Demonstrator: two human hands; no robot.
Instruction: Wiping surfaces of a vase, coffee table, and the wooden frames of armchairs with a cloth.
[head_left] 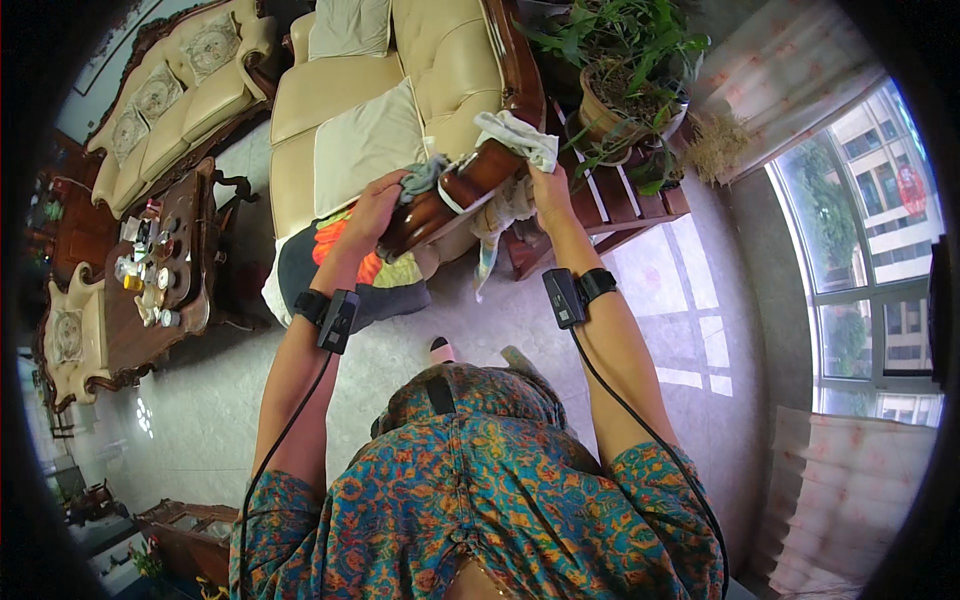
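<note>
Both my arms reach forward to the dark wooden armrest (490, 172) of a cream sofa. My left hand (374, 208) is at the armrest's left side, its fingers closed on a small grey-green cloth (426, 174) that looks like a sock. On the right side, my right hand (549, 190) grips the lower edge of a white cloth (520, 136) lying over the armrest top. Between the hands, a beige cloth (505, 208) and a patterned one (486, 262) hang from the armrest. Folded clothes (345, 270) in orange, yellow-green and dark grey rest on the seat beside my left forearm.
A pale cushion (368, 146) leans on the cream sofa (300, 105). Right of the armrest stands a wooden stand (620, 215) with a potted plant (615, 110). A carved tea table (150, 330) with small items is at the left; a window (860, 240) is at the right.
</note>
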